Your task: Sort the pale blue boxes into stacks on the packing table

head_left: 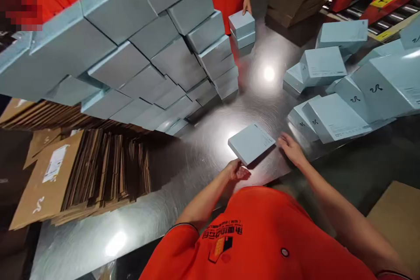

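A flat white box (pixel 252 143) with small print along its right edge is in front of me, just over the metal table. My left hand (pixel 239 170) grips it at the near-left corner, with the fingers partly under it. To the right of the box is my right hand (pixel 291 148), holding nothing, its fingers stretched toward the box with a small gap between. Further right stand several white boxes with a dark squiggle logo, the nearest one (pixel 341 116) lying close beyond my right hand.
A tall wall of stacked white boxes (pixel 179 63) rises at the left. Folded brown cartons (pixel 98 175) stand below it. Across the metal table (pixel 197 170), a co-worker's hand (pixel 247 5) rests on small stacked boxes (pixel 242 26). More cartons (pixel 295 0) and a roller conveyor (pixel 390 13) are behind.
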### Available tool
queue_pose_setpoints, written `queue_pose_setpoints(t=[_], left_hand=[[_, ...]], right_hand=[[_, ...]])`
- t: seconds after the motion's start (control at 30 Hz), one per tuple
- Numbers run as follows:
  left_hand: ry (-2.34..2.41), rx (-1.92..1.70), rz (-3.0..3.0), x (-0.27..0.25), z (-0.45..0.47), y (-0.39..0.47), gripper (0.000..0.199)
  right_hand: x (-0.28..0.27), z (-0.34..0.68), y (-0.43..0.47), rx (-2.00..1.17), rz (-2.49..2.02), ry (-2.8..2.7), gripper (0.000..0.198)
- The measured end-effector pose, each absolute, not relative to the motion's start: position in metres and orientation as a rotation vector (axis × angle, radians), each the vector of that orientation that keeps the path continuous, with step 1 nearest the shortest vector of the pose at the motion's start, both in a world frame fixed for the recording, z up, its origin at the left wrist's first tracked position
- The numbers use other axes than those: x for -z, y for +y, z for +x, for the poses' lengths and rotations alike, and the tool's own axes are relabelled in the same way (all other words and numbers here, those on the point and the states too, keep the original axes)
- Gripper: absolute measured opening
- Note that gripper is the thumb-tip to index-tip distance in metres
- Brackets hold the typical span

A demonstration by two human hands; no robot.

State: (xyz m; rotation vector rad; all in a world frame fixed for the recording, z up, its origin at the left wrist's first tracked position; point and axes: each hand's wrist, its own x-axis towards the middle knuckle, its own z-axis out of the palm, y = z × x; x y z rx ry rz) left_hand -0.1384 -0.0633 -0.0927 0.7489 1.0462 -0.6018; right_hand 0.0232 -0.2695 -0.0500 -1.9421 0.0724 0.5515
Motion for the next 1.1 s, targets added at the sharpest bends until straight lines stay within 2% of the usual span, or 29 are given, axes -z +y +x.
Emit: queue_pose_setpoints(t=[0.13, 0.23, 0.47, 0.7, 0.87, 1.0, 1.1], left_hand=[[1.162, 0.469, 0.859, 0.088, -0.166, -0.034, 0.037], [1.157, 0.349, 0.895, 0.078, -0.173, -0.025, 0.039], [1.056, 0.237, 1.107, 0.066, -0.169, -0.04, 0.055], [0.766, 0.083, 1.368, 0.042, -0.13, -0.063, 0.074], [0.602, 0.086, 1.482, 0.018, -0.075, -0.081, 0.075], [0.545, 0.152, 1.531, 0.024, -0.059, -0.081, 0.072], [0.703, 0.155, 1.607, 0.046, -0.07, -0.073, 0.077]], right_hand=[[0.061, 0.022, -0.252, -0.707, -1.89, 0.039, 0.034], [0.073, 0.015, -0.243, -0.765, -1.882, 0.012, 0.03], [0.087, -0.003, -0.241, -0.734, -1.886, -0.074, 0.034], [0.052, -0.065, -0.29, -0.362, -1.988, -0.261, 0.063], [0.029, -0.091, -0.33, -0.164, -1.966, -0.101, 0.065], [0.032, -0.096, -0.345, -0.251, -1.91, -0.062, 0.061], [0.048, -0.088, -0.353, -0.425, -1.842, -0.032, 0.059]])
